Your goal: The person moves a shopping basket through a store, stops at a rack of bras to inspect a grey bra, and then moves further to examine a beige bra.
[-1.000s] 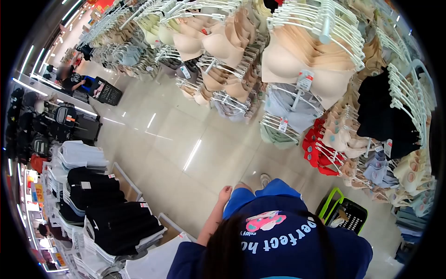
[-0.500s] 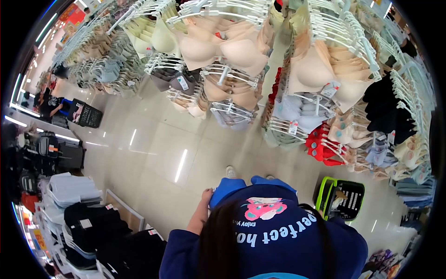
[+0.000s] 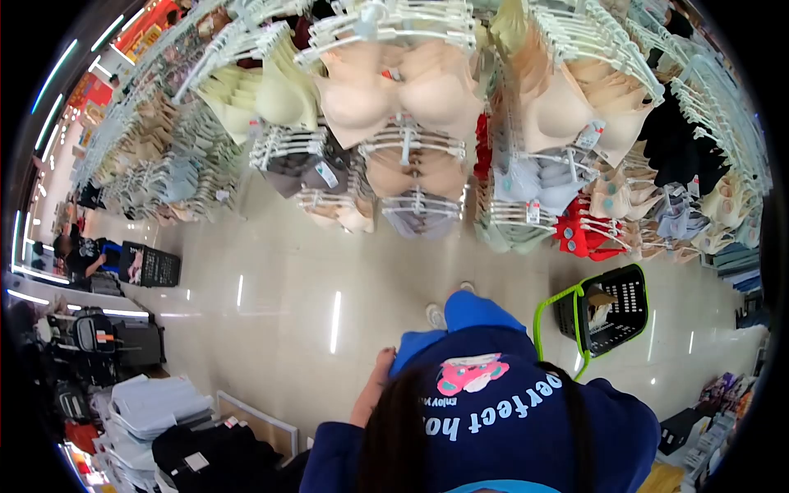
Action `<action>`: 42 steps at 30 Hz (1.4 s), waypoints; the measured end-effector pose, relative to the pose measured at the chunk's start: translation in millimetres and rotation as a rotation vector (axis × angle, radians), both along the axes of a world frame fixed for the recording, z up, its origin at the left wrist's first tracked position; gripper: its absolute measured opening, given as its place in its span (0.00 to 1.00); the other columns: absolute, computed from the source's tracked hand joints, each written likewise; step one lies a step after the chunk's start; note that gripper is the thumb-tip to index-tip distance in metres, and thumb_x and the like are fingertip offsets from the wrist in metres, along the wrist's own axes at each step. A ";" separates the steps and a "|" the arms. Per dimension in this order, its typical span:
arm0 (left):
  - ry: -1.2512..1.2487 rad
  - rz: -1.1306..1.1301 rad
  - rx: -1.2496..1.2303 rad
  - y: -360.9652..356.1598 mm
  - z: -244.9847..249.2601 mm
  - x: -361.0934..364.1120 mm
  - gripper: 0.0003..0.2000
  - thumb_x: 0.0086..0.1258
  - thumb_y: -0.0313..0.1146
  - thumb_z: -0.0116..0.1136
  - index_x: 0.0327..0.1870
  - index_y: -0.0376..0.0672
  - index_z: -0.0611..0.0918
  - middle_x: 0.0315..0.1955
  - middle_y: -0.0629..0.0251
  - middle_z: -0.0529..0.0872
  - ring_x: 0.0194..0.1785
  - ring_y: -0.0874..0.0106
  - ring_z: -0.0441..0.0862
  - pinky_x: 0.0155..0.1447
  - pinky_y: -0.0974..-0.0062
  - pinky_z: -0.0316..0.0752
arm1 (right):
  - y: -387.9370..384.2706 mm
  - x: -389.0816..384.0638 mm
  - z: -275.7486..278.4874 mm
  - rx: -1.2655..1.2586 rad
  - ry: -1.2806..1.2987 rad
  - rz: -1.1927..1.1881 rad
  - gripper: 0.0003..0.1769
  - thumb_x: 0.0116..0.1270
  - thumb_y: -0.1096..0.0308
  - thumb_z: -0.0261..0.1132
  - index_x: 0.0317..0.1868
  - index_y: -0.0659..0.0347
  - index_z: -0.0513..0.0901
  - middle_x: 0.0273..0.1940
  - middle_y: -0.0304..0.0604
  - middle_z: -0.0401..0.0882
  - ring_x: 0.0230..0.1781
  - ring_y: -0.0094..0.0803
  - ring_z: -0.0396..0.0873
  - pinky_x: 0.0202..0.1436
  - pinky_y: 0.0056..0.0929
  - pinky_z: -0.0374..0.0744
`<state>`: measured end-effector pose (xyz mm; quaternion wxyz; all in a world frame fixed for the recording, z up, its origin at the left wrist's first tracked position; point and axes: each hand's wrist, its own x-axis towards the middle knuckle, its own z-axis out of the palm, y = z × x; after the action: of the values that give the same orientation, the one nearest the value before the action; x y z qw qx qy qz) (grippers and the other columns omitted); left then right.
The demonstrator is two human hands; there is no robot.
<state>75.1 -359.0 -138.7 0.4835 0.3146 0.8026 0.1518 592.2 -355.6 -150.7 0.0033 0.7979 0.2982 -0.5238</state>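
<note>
My left hand (image 3: 385,360) hangs beside my blue trousers (image 3: 481,314), at the left edge of my navy shirt (image 3: 493,394). It is small in view and its fingers are not clear; no object shows in it. My right hand is hidden behind the shirt and sleeve. On that side a black basket (image 3: 620,308) with a bright green rim and long green handle stands out over the floor, a light brown item inside. The lower end of its handle reaches the shirt's edge.
Racks of hung bras (image 3: 357,99) fill the front, with red ones (image 3: 582,232) to the right. Folded white clothes (image 3: 156,403) and black clothes (image 3: 218,456) lie at lower left. Farther left, a person (image 3: 80,255) is beside a black basket (image 3: 149,266). Tiled floor (image 3: 279,287) lies between.
The racks have shifted in view and the floor shows more. My feet and legs have changed position. The green-rimmed basket sits higher and is tilted differently, with more of its handle visible.
</note>
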 end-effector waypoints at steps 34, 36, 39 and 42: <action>-0.190 -0.153 -0.205 133.2 -14.8 -130.8 0.21 0.62 0.47 0.41 0.47 0.39 0.72 0.40 0.57 0.77 0.44 0.61 0.73 0.51 0.69 0.66 | 255.7 -246.5 97.5 0.050 0.129 0.603 0.18 0.48 0.56 0.61 0.30 0.65 0.78 0.26 0.46 0.76 0.27 0.30 0.74 0.31 0.28 0.71; -0.205 -0.158 -0.242 150.7 -16.4 -155.8 0.21 0.62 0.47 0.41 0.48 0.39 0.71 0.41 0.58 0.77 0.45 0.61 0.73 0.52 0.69 0.65 | 250.8 -245.3 103.8 0.025 0.131 0.608 0.19 0.48 0.55 0.61 0.30 0.65 0.78 0.27 0.46 0.76 0.27 0.30 0.74 0.31 0.28 0.71; -0.328 0.029 -0.291 170.6 -23.8 -204.6 0.22 0.62 0.47 0.40 0.50 0.40 0.70 0.43 0.58 0.76 0.47 0.60 0.72 0.53 0.68 0.64 | 239.3 -250.0 119.5 0.016 0.138 0.636 0.19 0.48 0.55 0.61 0.31 0.65 0.78 0.28 0.46 0.77 0.28 0.30 0.75 0.32 0.28 0.71; -0.428 0.329 0.028 196.4 -8.9 -238.2 0.15 0.59 0.40 0.49 0.42 0.40 0.74 0.30 0.67 0.79 0.28 0.77 0.74 0.25 0.82 0.64 | 227.5 -257.6 137.5 0.037 0.143 0.681 0.20 0.48 0.54 0.60 0.32 0.64 0.78 0.28 0.46 0.77 0.29 0.30 0.75 0.33 0.28 0.72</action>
<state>-163.1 -162.6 -147.6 0.6066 0.1473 0.7204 0.3024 334.6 -128.1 -13.2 0.1425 0.6139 0.5564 -0.5415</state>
